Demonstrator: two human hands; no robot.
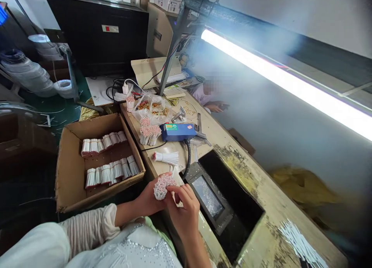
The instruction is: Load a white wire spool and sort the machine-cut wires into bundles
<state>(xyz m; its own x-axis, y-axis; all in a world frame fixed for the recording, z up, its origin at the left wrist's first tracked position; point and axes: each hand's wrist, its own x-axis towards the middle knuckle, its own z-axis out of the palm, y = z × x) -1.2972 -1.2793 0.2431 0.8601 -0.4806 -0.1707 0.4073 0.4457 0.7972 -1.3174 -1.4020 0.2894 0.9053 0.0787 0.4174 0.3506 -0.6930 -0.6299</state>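
Note:
A bundle of short white wires [163, 185] with pinkish ends facing up is wrapped in my left hand [148, 200]. From the other side, my right hand [186, 208] has its thumb and forefinger pinched at the bundle's right edge, and the other fingers are curled. Just beyond both hands another wire bundle [167, 157] lies on its side on the bench. Farther back, several bundles [149, 132] stand upright with their pinkish ends up.
At the left, a cardboard box [68, 175] holds two rows of banded wire bundles. A blue device [179, 132] and a dark screen unit [207, 196] occupy the bench [241, 167]. Loose white wires [300, 242] lie at right, beneath a lit tube [279, 78]. A co-worker's hand [215, 106] shows behind.

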